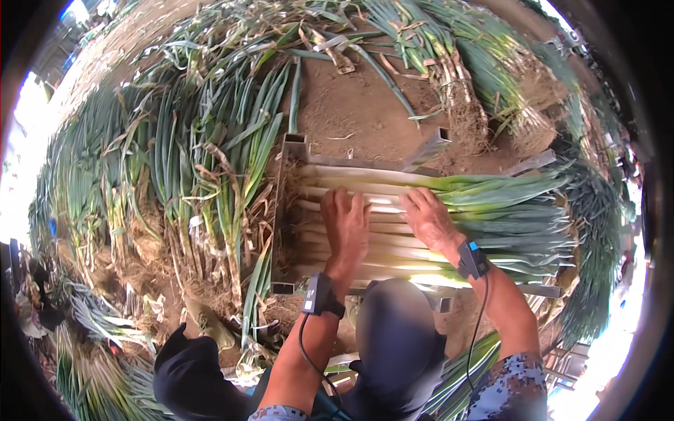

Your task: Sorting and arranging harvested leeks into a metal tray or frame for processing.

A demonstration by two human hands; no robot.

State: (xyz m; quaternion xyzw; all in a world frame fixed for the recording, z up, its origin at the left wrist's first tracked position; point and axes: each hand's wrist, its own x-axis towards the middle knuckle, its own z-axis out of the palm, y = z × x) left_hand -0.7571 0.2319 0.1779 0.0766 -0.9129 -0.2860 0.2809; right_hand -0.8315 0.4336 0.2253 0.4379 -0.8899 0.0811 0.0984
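Observation:
A layer of long green onions lies side by side across a metal frame, white stems and roots to the left, green leaves to the right. My left hand rests over the white stems, its fingers bent down around one near the far side. A short way to the right, my right hand curls its fingers onto the same stems, close to where white turns green. Between both hands a bright white stem shows. The fingertips are partly hidden among the stalks.
Untrimmed green onions with dry leaves and dirty roots are heaped at the left. More bundles lie at the far right on brown soil. Upright metal posts stick up along the frame. My dark-clad knee is close to its near side.

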